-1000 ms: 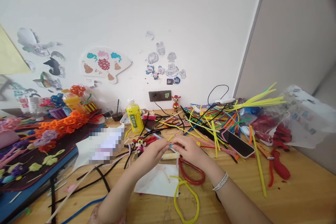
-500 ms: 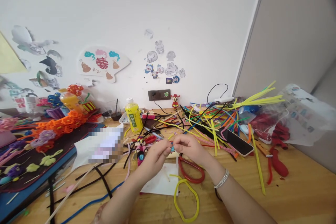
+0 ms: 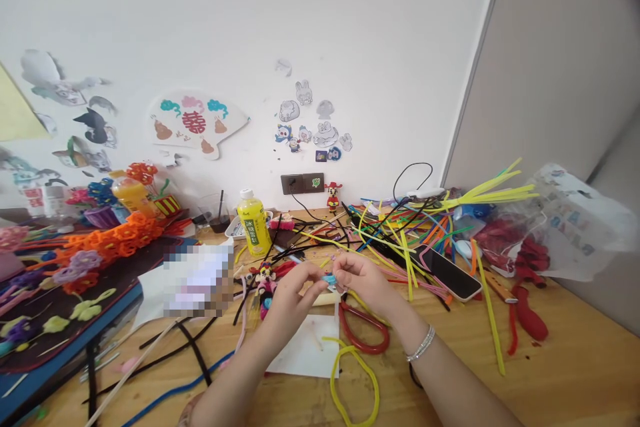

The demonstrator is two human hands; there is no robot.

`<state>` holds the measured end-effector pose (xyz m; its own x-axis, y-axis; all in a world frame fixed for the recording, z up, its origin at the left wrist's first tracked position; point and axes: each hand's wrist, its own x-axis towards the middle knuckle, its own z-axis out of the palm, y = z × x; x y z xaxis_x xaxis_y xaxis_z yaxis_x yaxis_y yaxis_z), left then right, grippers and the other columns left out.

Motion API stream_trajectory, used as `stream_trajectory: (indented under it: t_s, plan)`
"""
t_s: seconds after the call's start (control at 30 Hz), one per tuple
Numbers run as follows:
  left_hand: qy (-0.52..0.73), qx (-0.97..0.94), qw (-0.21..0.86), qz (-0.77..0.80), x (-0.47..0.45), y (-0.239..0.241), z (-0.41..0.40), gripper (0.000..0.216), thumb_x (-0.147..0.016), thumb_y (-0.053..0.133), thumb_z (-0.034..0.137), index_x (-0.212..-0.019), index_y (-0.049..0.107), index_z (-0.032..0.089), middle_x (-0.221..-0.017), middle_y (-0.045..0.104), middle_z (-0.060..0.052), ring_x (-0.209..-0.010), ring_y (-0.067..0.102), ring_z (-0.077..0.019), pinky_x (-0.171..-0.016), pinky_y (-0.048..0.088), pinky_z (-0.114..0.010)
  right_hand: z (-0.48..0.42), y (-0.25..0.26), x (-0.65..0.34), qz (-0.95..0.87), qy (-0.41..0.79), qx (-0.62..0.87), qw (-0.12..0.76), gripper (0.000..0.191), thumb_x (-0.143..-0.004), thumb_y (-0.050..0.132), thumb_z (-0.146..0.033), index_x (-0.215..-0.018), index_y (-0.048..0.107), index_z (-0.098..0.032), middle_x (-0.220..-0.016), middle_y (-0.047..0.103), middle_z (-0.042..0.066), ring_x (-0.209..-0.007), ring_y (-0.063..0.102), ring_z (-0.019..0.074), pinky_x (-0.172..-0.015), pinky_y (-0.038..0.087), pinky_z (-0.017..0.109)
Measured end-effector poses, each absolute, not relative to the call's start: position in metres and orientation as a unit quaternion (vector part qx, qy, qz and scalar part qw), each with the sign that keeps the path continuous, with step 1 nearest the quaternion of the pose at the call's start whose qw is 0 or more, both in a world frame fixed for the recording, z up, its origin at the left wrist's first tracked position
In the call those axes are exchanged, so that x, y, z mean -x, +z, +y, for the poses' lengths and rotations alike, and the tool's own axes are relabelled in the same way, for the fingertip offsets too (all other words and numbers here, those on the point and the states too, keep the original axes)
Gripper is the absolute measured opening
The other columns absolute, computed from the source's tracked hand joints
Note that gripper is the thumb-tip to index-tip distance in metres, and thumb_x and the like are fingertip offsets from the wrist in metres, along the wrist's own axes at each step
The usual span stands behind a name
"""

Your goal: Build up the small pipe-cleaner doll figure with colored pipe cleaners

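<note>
Both my hands meet over the middle of the wooden desk (image 3: 550, 373). My left hand (image 3: 293, 293) and my right hand (image 3: 361, 278) are closed in pinches on a small light-blue piece (image 3: 327, 279) held between their fingertips. A bead bracelet sits on my right wrist. Below the hands lie a white sheet of paper (image 3: 305, 353), a red loop (image 3: 363, 330) and a yellow pipe-cleaner loop (image 3: 353, 383). A small doll figure (image 3: 265, 277) stands just left of my left hand.
A heap of coloured pipe cleaners (image 3: 400, 230) and a phone (image 3: 445, 270) lie to the right. A yellow drink bottle (image 3: 253, 221) stands behind. Orange and purple pipe-cleaner flowers (image 3: 115, 237) cover a dark board at left. A plastic bag (image 3: 575, 227) sits far right.
Both hands have lifted slightly off the desk and drawn a little apart, still pinching the small blue piece. The view has tilted down a little.
</note>
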<state>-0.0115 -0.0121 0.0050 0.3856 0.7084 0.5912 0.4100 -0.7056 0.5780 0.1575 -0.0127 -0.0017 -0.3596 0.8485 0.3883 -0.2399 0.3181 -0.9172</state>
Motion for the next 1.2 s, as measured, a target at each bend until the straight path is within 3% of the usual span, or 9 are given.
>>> stream_trajectory:
  t_s: [0.23,0.6,0.7,0.83,0.97,1.07,1.2]
  plan:
    - [0.462,-0.838,0.008,0.290,0.015,0.001,-0.013,0.013,-0.083,0.049,0.023,-0.078,0.060,0.019,-0.073,0.065,-0.005,-0.069,0.060,-0.0148,-0.064,0.047,-0.024,-0.014,0.001,-0.155,-0.618,0.540,0.234,0.522,0.027,-0.074,0.063,-0.040,-0.068,0.052,-0.016,-0.059,0.047,-0.004,-0.053,0.042,0.0079,-0.053,0.033,0.021]
    - [0.397,-0.893,0.075,0.198,0.015,0.011,-0.021,0.016,-0.085,0.042,0.013,-0.081,0.056,0.018,-0.072,0.062,-0.004,-0.066,0.057,-0.0120,-0.062,0.045,-0.021,-0.010,-0.011,-0.159,-0.628,0.594,0.203,0.460,0.031,-0.073,0.063,-0.045,-0.070,0.054,-0.016,-0.056,0.048,-0.005,-0.046,0.043,0.0064,-0.048,0.034,0.020]
    - [0.397,-0.890,0.070,0.211,0.017,0.010,-0.017,0.016,-0.086,0.042,0.018,-0.081,0.058,0.019,-0.072,0.062,-0.005,-0.066,0.057,-0.0129,-0.061,0.044,-0.022,-0.011,-0.007,-0.160,-0.633,0.567,0.249,0.465,0.028,-0.073,0.064,-0.042,-0.072,0.055,-0.016,-0.054,0.049,-0.005,-0.046,0.044,0.0068,-0.047,0.034,0.020]
    - [0.357,-0.879,0.092,0.302,0.030,0.014,0.000,0.020,-0.083,0.045,0.034,-0.086,0.060,0.020,-0.078,0.065,-0.006,-0.074,0.059,-0.0167,-0.066,0.046,-0.025,-0.009,-0.002,-0.159,-0.621,0.534,0.288,0.497,0.026,-0.071,0.065,-0.040,-0.071,0.056,-0.016,-0.059,0.053,-0.003,-0.051,0.048,0.0081,-0.052,0.039,0.021]
    - [0.299,-0.748,0.070,0.589,0.060,0.019,0.026,0.043,-0.086,0.025,0.044,-0.082,0.059,0.018,-0.077,0.066,-0.009,-0.077,0.061,-0.0245,-0.070,0.044,-0.034,-0.005,-0.003,-0.159,-0.607,0.502,0.307,0.534,0.025,-0.069,0.066,-0.040,-0.071,0.056,-0.017,-0.063,0.057,-0.002,-0.056,0.053,0.0103,-0.055,0.042,0.023]
    - [0.218,-0.652,0.093,0.721,0.081,0.013,0.041,0.042,-0.080,0.032,0.050,-0.068,0.057,0.018,-0.072,0.064,-0.014,-0.079,0.061,-0.0326,-0.071,0.042,-0.042,-0.005,-0.003,-0.159,-0.613,0.486,0.322,0.533,0.025,-0.067,0.067,-0.040,-0.073,0.058,-0.017,-0.069,0.059,0.000,-0.063,0.057,0.0132,-0.060,0.044,0.026]
    - [0.210,-0.633,0.135,0.733,0.090,-0.004,0.050,0.037,-0.064,0.055,0.052,-0.045,0.046,0.021,-0.060,0.060,-0.015,-0.078,0.060,-0.0382,-0.071,0.040,-0.044,-0.006,-0.003,-0.158,-0.653,0.422,0.353,0.521,0.018,-0.071,0.065,-0.034,-0.073,0.060,-0.017,-0.075,0.060,0.002,-0.071,0.056,0.0148,-0.065,0.044,0.027]
